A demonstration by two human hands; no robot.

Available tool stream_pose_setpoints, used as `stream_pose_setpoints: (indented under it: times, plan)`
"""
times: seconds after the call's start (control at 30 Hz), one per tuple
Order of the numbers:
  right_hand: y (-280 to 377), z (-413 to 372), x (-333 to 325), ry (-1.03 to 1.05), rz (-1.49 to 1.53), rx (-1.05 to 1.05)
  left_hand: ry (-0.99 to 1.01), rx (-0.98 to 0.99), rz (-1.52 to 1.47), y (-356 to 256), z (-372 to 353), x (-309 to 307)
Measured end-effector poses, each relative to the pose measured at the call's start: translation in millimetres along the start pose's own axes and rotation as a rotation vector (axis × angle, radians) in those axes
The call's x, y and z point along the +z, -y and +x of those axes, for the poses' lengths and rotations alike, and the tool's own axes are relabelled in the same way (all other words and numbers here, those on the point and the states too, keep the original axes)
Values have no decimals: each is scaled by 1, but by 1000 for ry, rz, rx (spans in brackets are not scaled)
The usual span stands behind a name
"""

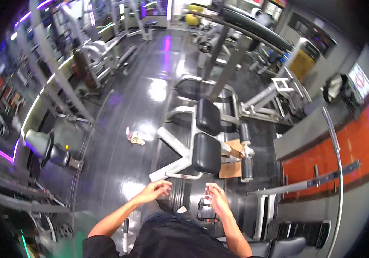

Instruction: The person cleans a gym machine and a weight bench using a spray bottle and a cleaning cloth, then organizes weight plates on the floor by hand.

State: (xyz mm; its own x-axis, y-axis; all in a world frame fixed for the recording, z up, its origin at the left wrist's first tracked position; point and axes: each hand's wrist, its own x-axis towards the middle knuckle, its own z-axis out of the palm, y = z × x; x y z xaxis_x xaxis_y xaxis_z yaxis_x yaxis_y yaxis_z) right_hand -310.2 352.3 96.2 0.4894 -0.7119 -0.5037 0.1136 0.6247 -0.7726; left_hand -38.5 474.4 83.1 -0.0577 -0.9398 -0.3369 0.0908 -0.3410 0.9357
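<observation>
Black-padded, the seat (207, 154) lay ahead of the right grip (217, 198), the frame (173, 167) ahead of the left grip (156, 189); both looked empty, fingers half-curled. A careless step could have meant tripping on the frame.

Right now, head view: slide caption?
Left hand and right hand, both loosely curled, near a black-padded gym bench on a dark floor.

Padded seat (207, 152) looks like smooth black vinyl, kinda sheeny. Just left of it, silvery metal frame (170, 168); farther left, crumpled cloth (137, 138) on super glossy floor (120, 112). Right of it, wood-look board (231, 170), then, way out, a shiny chrome-looking bar (340, 172).
</observation>
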Motion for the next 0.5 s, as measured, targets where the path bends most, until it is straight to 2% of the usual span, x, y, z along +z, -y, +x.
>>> stream_pose_setpoints:
  times: [0.03, 0.1, 0.3, 0.5]
  plan:
    - [2, 11, 16, 28, -24, -10, -56, 24, 20, 4, 0, -7]
    - [0, 33, 50, 88, -38, 19, -184, 81, -189, 25, 1, -19]
    - [-36, 97, 157, 258, -21, 76, -459, 175, -511, 43, -29, -53]
    - [-63, 130, 260, 350, -43, 96, -588, 227, -577, 52, -69, -129]
